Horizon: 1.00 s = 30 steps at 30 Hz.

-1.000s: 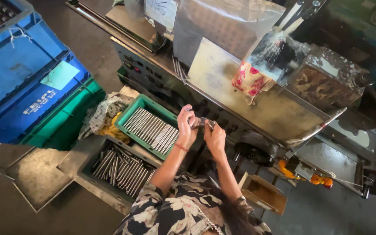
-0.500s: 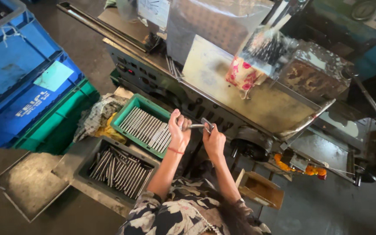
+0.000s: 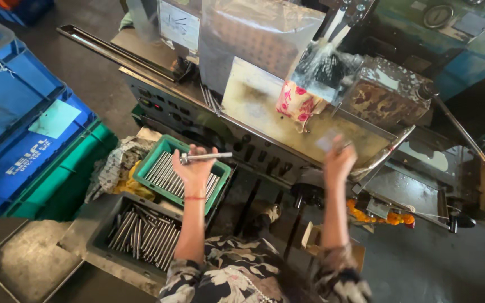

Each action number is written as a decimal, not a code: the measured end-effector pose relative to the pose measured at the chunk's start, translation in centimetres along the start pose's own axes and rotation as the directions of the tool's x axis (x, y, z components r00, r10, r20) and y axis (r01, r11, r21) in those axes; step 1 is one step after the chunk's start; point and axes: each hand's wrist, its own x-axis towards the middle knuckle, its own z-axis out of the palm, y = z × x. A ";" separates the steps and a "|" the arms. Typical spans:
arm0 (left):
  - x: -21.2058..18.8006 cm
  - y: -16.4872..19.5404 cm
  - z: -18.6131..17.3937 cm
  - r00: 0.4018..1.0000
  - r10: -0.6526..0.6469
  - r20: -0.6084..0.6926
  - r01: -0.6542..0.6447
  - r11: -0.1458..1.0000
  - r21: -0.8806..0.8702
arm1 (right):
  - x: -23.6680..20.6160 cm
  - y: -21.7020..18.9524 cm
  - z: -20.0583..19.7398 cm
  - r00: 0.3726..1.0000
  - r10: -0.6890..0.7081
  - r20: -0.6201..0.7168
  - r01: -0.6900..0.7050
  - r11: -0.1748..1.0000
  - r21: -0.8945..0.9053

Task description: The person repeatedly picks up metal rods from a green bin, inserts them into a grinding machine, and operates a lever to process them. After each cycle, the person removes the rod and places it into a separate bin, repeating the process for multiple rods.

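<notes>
The hands, joined half a second ago, are now parted: a slim metal rod (image 3: 206, 157) is pinched level in the left hand (image 3: 193, 168) above the green ribbed tray (image 3: 151, 163) of similar rods, while the right hand (image 3: 338, 163) (blurred; its grip cannot be told) is raised toward the wet steel machine (image 3: 265, 106).

Dark concrete floor (image 3: 79, 22), blue crates (image 3: 12, 112) stacked beside a grimy metal machine (image 3: 265, 106).
</notes>
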 end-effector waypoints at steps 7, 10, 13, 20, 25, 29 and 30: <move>-2.0 -3.1 -2.9 0.958 0.103 0.269 -0.217 0.870 0.442 | 12.5 6.2 -3.1 0.974 0.183 0.130 -0.103 0.879 -0.466; -1.9 -2.9 -3.4 0.899 0.210 0.385 -0.421 0.659 0.623 | 12.9 6.3 -3.2 0.954 0.252 0.165 -0.135 0.847 -0.514; -1.8 -2.6 -3.3 0.816 0.233 0.530 -0.576 0.414 0.705 | 11.7 5.5 -2.7 1.000 0.024 -0.018 -0.030 0.900 -0.435; -0.2 -4.5 -3.6 0.807 0.175 0.564 -0.590 0.196 0.783 | 5.2 0.3 6.0 0.825 0.271 0.496 -0.310 0.951 -0.003; 0.8 -5.1 -4.3 0.785 0.115 0.608 -0.619 0.166 0.768 | 4.8 -2.1 9.6 0.808 0.247 0.534 -0.367 0.921 0.130; 0.2 -4.5 -3.9 0.750 0.146 0.645 -0.646 -0.046 0.762 | 4.6 -2.4 9.5 0.872 0.119 0.475 -0.208 0.968 0.138; -0.1 -4.3 -3.7 0.730 0.151 0.667 -0.656 -0.118 0.745 | 4.4 -2.4 9.4 0.890 0.089 0.447 -0.164 0.978 0.132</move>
